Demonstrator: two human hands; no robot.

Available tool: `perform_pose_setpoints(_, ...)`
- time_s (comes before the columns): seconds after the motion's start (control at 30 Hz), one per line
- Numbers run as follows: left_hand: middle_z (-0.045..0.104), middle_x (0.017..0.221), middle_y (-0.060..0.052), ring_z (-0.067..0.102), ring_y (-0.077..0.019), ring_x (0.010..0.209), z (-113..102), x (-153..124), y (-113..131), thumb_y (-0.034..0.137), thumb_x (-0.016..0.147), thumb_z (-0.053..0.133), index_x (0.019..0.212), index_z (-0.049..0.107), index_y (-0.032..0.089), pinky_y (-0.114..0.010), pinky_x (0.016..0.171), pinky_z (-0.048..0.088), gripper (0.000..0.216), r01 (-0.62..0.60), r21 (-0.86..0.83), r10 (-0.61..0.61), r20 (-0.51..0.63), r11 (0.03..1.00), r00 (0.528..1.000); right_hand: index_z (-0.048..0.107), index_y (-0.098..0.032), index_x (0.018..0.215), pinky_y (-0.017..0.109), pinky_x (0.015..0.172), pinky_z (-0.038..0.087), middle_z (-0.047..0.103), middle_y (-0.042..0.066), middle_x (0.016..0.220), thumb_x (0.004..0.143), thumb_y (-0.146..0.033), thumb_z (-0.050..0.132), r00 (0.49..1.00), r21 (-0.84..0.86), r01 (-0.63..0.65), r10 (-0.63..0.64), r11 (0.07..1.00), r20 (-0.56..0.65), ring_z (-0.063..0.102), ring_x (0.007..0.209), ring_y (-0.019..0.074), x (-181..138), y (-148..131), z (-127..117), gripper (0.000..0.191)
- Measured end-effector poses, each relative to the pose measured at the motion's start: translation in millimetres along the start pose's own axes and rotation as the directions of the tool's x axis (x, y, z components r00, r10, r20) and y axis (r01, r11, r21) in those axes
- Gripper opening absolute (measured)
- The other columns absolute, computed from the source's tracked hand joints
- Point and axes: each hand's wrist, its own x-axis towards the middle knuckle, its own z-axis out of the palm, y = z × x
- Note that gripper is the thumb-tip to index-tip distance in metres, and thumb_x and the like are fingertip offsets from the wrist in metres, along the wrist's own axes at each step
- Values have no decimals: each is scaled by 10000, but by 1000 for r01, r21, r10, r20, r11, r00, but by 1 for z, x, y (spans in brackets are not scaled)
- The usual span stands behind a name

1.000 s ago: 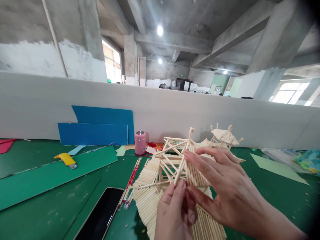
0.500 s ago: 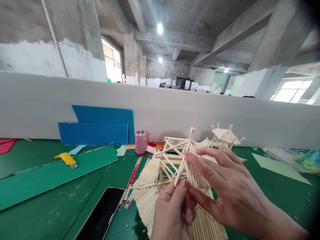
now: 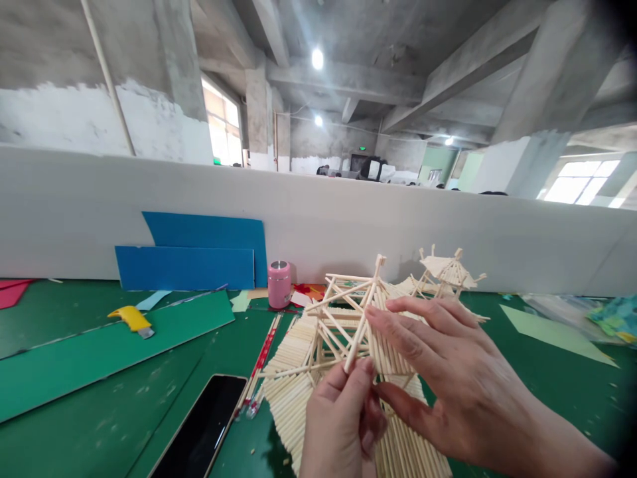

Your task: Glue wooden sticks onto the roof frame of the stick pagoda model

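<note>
A small pavilion-like model (image 3: pixel 393 338) of thin pale wooden sticks stands in front of me, its roof partly covered with sticks laid side by side. My left hand (image 3: pixel 343 418) is closed in a pinch at the roof's lower edge, thumb and forefinger on the bottom end of a slanting wooden stick (image 3: pixel 356 340). My right hand (image 3: pixel 462 372) is open over the covered roof side. Its forefinger rests against the upper part of that stick, and its thumb is spread low near my left fingers. The right hand hides part of the roof.
A second stick model (image 3: pixel 450 271) stands behind to the right. Leftward are a phone (image 3: pixel 202 428), wrapped sticks (image 3: pixel 263 352), a pink flask (image 3: pixel 279 284), a yellow utility knife (image 3: pixel 132 320) and green board (image 3: pixel 119 345). Blue boards (image 3: pixel 184 267) lean on a white partition (image 3: pixel 348 216).
Both hands hold nearly the same place on the model. My right thumb and fingers have shifted very slightly; the view has moved a little.
</note>
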Motion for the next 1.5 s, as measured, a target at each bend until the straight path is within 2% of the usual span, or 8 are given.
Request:
perform_pose_setpoints(0.2,467,328,52,356,-25,295,-1,4,-3,309,562,793,422,515,154,-138,356,267,348,-57,40,53,75,998,996,447,-145,1240,331,918,308,620,22,1117,780,-220,548,1000,99,-23,24,995,-10,445,1086,182,-9,0,-2,478)
perform_pose_setpoints(0.4,467,338,60,355,-34,316,0,5,-4,302,533,810,448,514,163,-145,374,276,337,-49,27,48,41,998,998,392,-142,1274,319,954,284,577,17,1176,755,-92,490,999,189,-33,28,982,24,400,1139,169,-15,0,0,530)
perform_pose_setpoints(0.77,447,318,62,335,-27,286,0,9,-4,298,582,782,424,490,162,-150,352,237,358,-60,23,58,85,998,995,410,-101,1234,270,948,313,618,37,1118,726,-61,477,997,192,-23,36,981,-68,421,1122,164,-18,-3,7,513)
perform_pose_setpoints(0.93,443,322,65,332,-24,287,0,7,-5,308,559,794,419,481,162,-139,348,249,372,-68,34,66,64,997,996,314,-97,1314,304,984,274,585,36,1166,731,-72,475,999,233,-22,28,972,-20,385,1161,181,-16,1,8,605)
perform_pose_setpoints(1.17,459,341,58,360,-27,319,0,7,-3,324,500,823,460,513,150,-137,370,279,358,-64,46,63,21,997,998,347,-83,1305,335,966,285,575,38,1191,699,-63,479,999,205,15,-8,979,-37,392,1153,200,-13,1,7,620)
perform_pose_setpoints(1.5,484,348,52,385,-27,320,3,4,-2,300,500,827,482,542,152,-116,354,295,322,-70,31,69,9,997,998,343,-104,1314,363,970,282,571,45,1193,701,-101,499,1000,196,-5,5,981,1,398,1150,208,-15,-1,7,632)
